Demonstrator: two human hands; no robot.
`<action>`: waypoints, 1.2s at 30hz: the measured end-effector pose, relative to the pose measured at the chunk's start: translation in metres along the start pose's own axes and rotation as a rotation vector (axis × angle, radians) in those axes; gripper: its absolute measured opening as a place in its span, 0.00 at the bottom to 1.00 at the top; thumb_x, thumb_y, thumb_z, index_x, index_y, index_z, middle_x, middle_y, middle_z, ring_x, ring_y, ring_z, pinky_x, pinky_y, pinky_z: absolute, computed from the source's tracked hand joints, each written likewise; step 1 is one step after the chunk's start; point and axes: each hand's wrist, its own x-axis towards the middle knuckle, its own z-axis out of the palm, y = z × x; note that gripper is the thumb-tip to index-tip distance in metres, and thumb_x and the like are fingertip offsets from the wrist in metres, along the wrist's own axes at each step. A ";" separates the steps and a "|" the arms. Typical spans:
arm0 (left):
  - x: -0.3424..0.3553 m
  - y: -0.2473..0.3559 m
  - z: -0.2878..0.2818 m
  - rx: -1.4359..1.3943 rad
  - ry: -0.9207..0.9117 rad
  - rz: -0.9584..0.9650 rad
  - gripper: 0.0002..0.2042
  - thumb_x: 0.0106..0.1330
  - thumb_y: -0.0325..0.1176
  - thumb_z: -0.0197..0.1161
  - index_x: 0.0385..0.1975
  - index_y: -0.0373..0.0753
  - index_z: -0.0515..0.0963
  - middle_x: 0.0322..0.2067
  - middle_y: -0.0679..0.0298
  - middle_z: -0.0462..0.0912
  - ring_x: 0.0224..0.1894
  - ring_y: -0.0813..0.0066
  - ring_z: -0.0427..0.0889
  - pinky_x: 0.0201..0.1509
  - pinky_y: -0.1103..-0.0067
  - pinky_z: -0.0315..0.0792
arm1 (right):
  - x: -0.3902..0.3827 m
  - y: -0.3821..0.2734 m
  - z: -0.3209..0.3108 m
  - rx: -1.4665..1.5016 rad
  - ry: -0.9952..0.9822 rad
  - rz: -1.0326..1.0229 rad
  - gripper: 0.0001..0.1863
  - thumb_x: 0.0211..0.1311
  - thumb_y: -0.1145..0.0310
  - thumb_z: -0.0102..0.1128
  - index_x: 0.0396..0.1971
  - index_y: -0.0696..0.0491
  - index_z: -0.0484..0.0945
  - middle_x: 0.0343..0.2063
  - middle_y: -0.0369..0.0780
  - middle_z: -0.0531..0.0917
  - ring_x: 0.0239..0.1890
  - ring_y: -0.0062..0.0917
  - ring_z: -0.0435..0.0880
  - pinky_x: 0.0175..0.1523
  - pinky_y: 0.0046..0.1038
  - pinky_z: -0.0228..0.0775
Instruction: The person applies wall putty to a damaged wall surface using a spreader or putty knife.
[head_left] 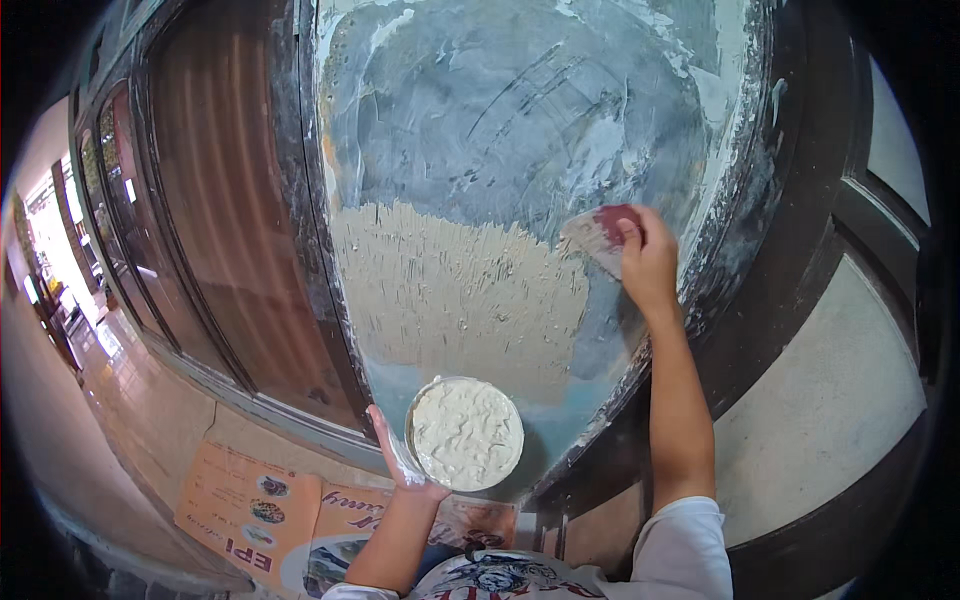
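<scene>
My right hand grips a maroon-topped flat scraper smeared with putty, held against the panel beside the right edge of a rough beige coat. The panel's upper part is streaky grey-blue. Low in front of it, my left hand, with white smears along it, holds a round tub of creamy white putty from the side and below, thumb or finger stretched up along its left side.
A brown-framed glass door is on the left, with a bright opening beyond a tiled floor. Orange printed sheets lie below. Dark framed panelling with pale insets is on the right.
</scene>
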 end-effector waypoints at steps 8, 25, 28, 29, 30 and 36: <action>-0.002 0.003 -0.003 0.025 0.043 0.005 0.49 0.62 0.80 0.44 0.66 0.38 0.72 0.65 0.47 0.74 0.64 0.42 0.75 0.66 0.46 0.70 | -0.010 0.001 -0.008 0.241 -0.084 0.205 0.13 0.72 0.65 0.59 0.46 0.58 0.79 0.37 0.49 0.85 0.39 0.42 0.84 0.47 0.37 0.74; 0.000 0.003 -0.005 -0.036 0.003 -0.004 0.50 0.63 0.80 0.42 0.68 0.38 0.70 0.67 0.46 0.71 0.66 0.42 0.73 0.68 0.46 0.68 | -0.013 0.000 -0.005 0.061 -0.108 0.137 0.10 0.69 0.68 0.60 0.44 0.58 0.80 0.38 0.50 0.85 0.42 0.49 0.84 0.47 0.39 0.74; -0.005 0.004 -0.002 0.011 0.022 0.027 0.50 0.63 0.80 0.43 0.68 0.38 0.70 0.67 0.47 0.71 0.66 0.42 0.72 0.68 0.46 0.68 | -0.006 -0.001 -0.015 0.220 -0.045 0.219 0.09 0.69 0.69 0.59 0.43 0.57 0.79 0.38 0.48 0.85 0.41 0.49 0.84 0.46 0.40 0.74; 0.000 0.003 -0.006 0.013 0.036 0.027 0.50 0.63 0.79 0.43 0.68 0.38 0.70 0.67 0.47 0.71 0.66 0.43 0.72 0.68 0.47 0.67 | -0.014 0.007 -0.010 0.215 -0.054 0.232 0.09 0.69 0.69 0.59 0.43 0.57 0.79 0.38 0.48 0.85 0.41 0.49 0.84 0.46 0.40 0.74; -0.001 0.003 -0.006 0.012 0.034 0.029 0.50 0.63 0.79 0.43 0.68 0.38 0.70 0.67 0.47 0.71 0.66 0.43 0.72 0.68 0.47 0.67 | -0.019 0.006 -0.008 0.206 -0.122 0.195 0.09 0.69 0.69 0.59 0.43 0.58 0.79 0.38 0.48 0.85 0.41 0.50 0.83 0.46 0.40 0.74; -0.002 0.001 -0.005 -0.019 0.069 0.018 0.50 0.62 0.80 0.44 0.67 0.38 0.70 0.67 0.47 0.71 0.66 0.43 0.72 0.68 0.47 0.67 | -0.014 0.015 -0.009 0.120 -0.066 0.154 0.11 0.70 0.67 0.59 0.44 0.59 0.79 0.37 0.50 0.84 0.39 0.48 0.83 0.46 0.38 0.74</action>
